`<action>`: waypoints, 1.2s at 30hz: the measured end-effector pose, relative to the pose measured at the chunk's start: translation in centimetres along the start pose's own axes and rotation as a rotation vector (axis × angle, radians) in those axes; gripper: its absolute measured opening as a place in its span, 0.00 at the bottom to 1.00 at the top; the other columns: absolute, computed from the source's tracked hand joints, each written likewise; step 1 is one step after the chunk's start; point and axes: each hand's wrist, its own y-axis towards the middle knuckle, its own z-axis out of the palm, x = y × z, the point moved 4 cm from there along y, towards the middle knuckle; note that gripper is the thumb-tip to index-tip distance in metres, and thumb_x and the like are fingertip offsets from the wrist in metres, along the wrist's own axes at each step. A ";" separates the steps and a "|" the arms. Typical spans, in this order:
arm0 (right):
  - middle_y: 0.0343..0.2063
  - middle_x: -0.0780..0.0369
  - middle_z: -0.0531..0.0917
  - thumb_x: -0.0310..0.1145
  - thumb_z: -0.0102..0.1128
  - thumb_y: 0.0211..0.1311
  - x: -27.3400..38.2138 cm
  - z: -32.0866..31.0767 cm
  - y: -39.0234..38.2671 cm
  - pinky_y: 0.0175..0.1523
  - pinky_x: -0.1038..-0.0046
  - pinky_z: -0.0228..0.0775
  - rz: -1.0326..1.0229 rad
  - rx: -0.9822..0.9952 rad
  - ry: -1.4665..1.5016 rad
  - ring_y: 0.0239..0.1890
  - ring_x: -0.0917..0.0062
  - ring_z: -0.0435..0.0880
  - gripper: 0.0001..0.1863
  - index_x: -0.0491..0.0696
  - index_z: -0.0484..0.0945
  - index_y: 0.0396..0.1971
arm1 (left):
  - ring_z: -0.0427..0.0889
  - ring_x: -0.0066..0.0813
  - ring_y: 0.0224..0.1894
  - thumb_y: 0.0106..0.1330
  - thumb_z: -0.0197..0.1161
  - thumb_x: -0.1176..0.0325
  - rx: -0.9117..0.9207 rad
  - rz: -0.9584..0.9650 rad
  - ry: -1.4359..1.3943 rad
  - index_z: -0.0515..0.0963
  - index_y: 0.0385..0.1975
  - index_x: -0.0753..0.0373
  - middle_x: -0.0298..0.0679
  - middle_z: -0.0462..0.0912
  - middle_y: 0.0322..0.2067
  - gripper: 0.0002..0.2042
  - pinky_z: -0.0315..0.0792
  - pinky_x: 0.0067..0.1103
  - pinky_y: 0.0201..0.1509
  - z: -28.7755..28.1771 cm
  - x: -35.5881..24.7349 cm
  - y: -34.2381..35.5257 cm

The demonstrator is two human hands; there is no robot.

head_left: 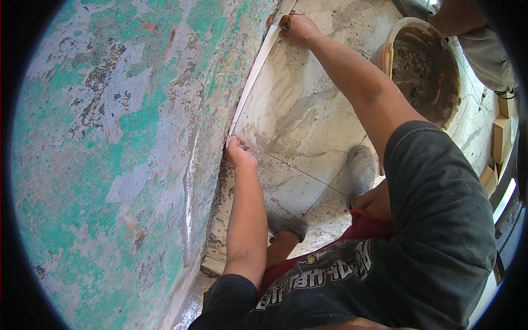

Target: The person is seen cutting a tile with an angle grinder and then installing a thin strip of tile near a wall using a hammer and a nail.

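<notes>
A long, narrow white strip lies along the foot of the wall, where it meets the floor. My left hand closes on its near end, the fingertips pinching the edge. At the far end my right hand grips the same strip with curled fingers, my right arm stretched forward. The wall beside it is rough, with patchy green and grey-lilac paint. Under my arms the marbled floor tiles are smeared with dirt and mortar. Whether the strip touches the wall along its whole length, I cannot tell.
A round bucket with grey-brown mortar inside stands right of my right forearm. Beyond it is another person's grey trouser leg. Cardboard boxes line the right side. My shoes are on the tiles, close to the wall.
</notes>
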 end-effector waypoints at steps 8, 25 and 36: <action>0.40 0.57 0.85 0.44 0.66 0.54 0.7 -0.7 -0.2 0.50 0.63 0.76 -0.002 0.019 -0.105 0.46 0.64 0.83 0.18 0.52 0.82 0.43 | 0.74 0.21 0.32 0.65 0.55 0.63 0.115 -0.077 -0.044 0.70 0.49 0.57 0.30 0.78 0.38 0.14 0.66 0.20 0.33 0.2 0.5 0.2; 0.40 0.56 0.85 0.34 0.51 0.66 1.8 1.1 -0.4 0.53 0.67 0.73 -0.290 0.137 -0.910 0.47 0.63 0.83 0.14 0.45 0.84 0.41 | 0.73 0.27 0.36 0.65 0.53 0.60 0.083 -0.130 -0.100 0.69 0.45 0.57 0.32 0.76 0.40 0.13 0.67 0.24 0.36 2.2 -1.3 -2.4; 0.45 0.56 0.82 0.27 0.48 0.67 2.9 -2.9 -2.3 0.55 0.66 0.69 0.114 0.168 0.034 0.51 0.64 0.79 0.15 0.42 0.78 0.48 | 0.76 0.28 0.38 0.57 0.54 0.66 0.126 -0.207 -0.146 0.59 0.64 0.48 0.31 0.77 0.45 0.31 0.69 0.25 0.36 1.2 -0.6 -1.0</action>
